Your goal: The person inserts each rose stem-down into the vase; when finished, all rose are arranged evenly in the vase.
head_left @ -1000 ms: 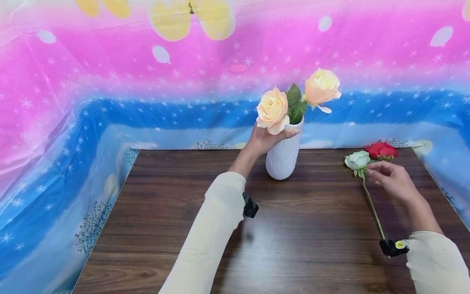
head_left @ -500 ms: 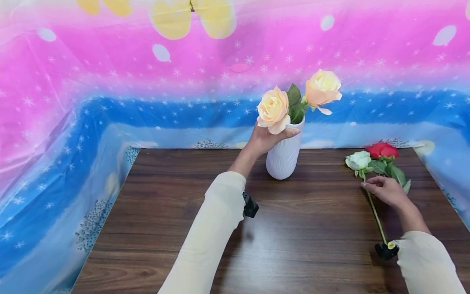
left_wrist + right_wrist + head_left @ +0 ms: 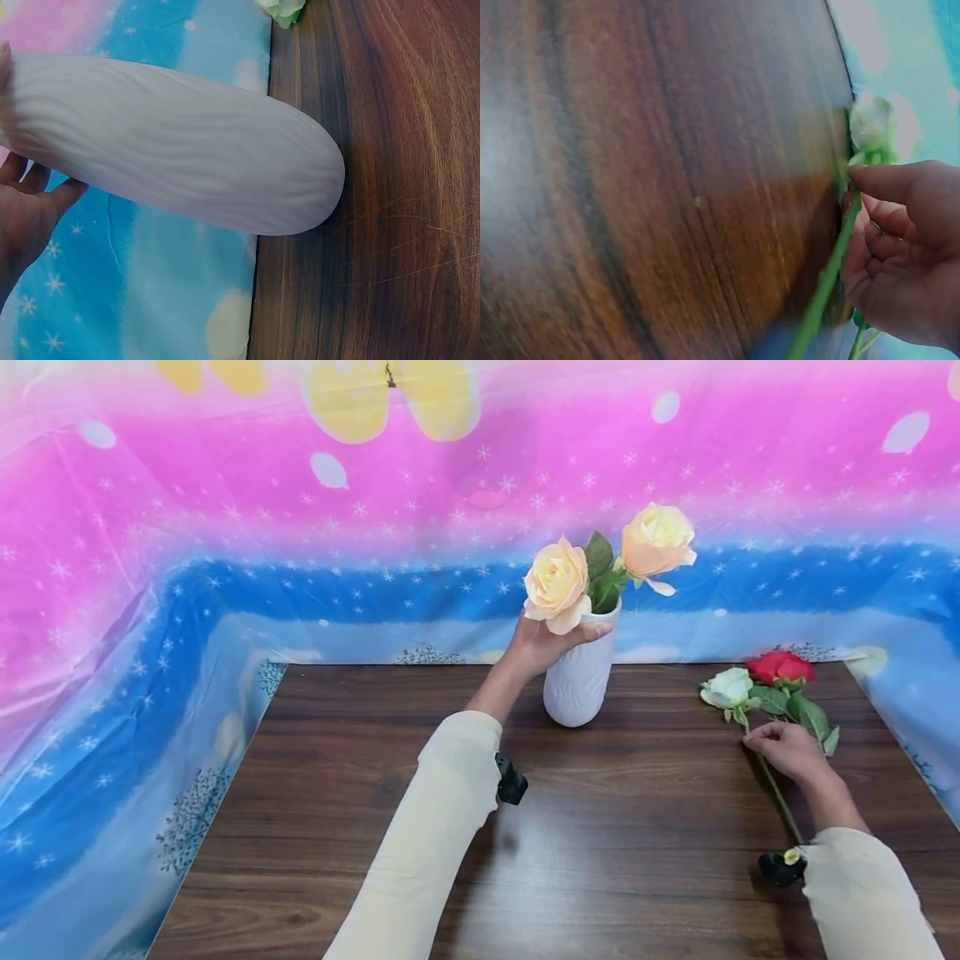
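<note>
My left hand point(image 3: 542, 643) grips the upper part of a white vase point(image 3: 579, 685), thumb across its front just below the rim. The left wrist view shows the vase's wavy ridged side point(image 3: 195, 150) and its rounded base near the table edge. Two peach roses, a left one point(image 3: 557, 583) and a right one point(image 3: 658, 539), stand in the vase with green leaves between them. At the right, my right hand point(image 3: 791, 750) pinches the stem of a white-green rose point(image 3: 727, 688) just under its bloom. In the right wrist view that stem point(image 3: 829, 277) runs between thumb and fingers.
A red rose point(image 3: 780, 667) with green leaves point(image 3: 808, 714) lies at the table's back right, beyond my right hand. The brown wooden table point(image 3: 360, 793) meets a pink and blue curtain point(image 3: 247, 510) along its back and sides.
My right hand has come down from beside the white-green bloom to its stem and now pinches it. The bloom has shifted slightly left. The left hand and vase have stayed still.
</note>
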Action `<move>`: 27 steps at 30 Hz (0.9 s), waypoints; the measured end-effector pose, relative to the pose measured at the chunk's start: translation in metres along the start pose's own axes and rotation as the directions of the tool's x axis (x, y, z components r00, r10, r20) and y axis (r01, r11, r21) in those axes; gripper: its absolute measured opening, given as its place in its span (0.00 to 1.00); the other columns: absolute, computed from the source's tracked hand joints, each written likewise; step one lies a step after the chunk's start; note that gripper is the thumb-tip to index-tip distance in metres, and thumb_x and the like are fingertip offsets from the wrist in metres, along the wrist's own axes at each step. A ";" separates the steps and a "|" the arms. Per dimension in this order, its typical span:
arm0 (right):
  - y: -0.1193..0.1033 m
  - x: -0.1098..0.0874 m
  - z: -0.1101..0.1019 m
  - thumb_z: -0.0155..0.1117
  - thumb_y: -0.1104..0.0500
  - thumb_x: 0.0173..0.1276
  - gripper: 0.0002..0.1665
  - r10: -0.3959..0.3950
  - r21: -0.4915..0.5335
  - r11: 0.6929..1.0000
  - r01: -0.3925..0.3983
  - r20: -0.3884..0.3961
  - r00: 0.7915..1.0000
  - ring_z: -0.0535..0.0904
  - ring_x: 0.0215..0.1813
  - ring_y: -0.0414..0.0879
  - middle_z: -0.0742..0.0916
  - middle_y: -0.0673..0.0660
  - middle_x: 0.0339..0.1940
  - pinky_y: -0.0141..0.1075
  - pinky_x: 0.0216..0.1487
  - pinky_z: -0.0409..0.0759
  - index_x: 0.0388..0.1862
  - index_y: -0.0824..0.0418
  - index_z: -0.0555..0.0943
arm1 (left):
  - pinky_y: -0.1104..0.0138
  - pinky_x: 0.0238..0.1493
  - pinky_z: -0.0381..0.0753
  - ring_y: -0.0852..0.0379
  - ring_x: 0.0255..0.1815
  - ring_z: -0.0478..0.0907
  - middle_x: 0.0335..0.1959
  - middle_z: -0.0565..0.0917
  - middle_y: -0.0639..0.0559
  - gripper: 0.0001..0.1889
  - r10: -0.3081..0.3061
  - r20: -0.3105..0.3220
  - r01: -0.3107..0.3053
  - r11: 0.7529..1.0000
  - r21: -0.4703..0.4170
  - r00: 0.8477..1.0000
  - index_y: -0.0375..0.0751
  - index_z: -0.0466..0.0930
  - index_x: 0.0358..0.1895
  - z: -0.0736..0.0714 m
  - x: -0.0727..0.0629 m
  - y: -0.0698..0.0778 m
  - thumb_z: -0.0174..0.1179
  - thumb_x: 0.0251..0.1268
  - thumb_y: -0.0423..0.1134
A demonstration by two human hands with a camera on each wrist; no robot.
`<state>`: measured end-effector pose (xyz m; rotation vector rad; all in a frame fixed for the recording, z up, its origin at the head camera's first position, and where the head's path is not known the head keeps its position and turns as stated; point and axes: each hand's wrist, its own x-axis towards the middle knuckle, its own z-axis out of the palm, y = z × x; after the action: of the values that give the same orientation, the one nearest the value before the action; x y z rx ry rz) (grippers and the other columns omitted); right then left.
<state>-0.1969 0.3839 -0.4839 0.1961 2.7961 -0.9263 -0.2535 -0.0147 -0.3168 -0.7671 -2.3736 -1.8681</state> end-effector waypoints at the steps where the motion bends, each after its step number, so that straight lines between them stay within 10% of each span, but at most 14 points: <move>1: 0.001 0.000 -0.001 0.56 0.54 0.77 0.21 0.001 0.028 1.000 -0.001 0.011 1.000 0.74 0.36 0.40 0.86 0.60 0.41 0.32 0.36 0.71 0.46 0.73 0.81 | 0.59 0.62 0.80 0.49 0.65 0.76 0.62 0.77 0.40 0.32 0.002 -0.003 -0.002 1.000 0.001 1.000 0.36 0.72 0.66 0.000 0.001 -0.002 0.73 0.58 0.34; 6: 0.004 0.002 -0.003 0.54 0.57 0.78 0.19 -0.007 0.164 0.986 -0.014 0.125 0.992 0.75 0.34 0.26 0.85 0.36 0.31 0.26 0.38 0.73 0.49 0.74 0.79 | 0.58 0.66 0.79 0.51 0.68 0.74 0.67 0.75 0.44 0.39 0.034 -0.018 -0.034 0.999 -0.011 0.999 0.41 0.67 0.72 0.004 0.008 -0.020 0.74 0.57 0.36; 12: 0.002 0.002 -0.003 0.51 0.55 0.81 0.27 -0.023 0.192 0.981 -0.014 0.186 0.982 0.78 0.36 0.23 0.86 0.34 0.34 0.23 0.41 0.74 0.65 0.78 0.71 | 0.58 0.64 0.79 0.53 0.66 0.75 0.65 0.76 0.47 0.39 0.056 -0.026 -0.055 0.997 0.046 0.998 0.44 0.68 0.72 0.005 0.013 -0.032 0.75 0.57 0.40; 27: 0.004 0.000 -0.002 0.54 0.52 0.81 0.12 -0.038 0.320 0.947 -0.028 0.196 0.980 0.81 0.38 0.24 0.87 0.27 0.31 0.23 0.44 0.72 0.49 0.53 0.82 | 0.54 0.73 0.73 0.46 0.74 0.70 0.73 0.70 0.40 0.44 0.047 -0.010 -0.047 0.999 0.005 0.999 0.36 0.60 0.77 -0.001 -0.002 0.000 0.73 0.57 0.32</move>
<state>-0.1967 0.3885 -0.4846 0.1318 2.4507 -1.3228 -0.2515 -0.0165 -0.3171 -0.8033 -2.3316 -1.8437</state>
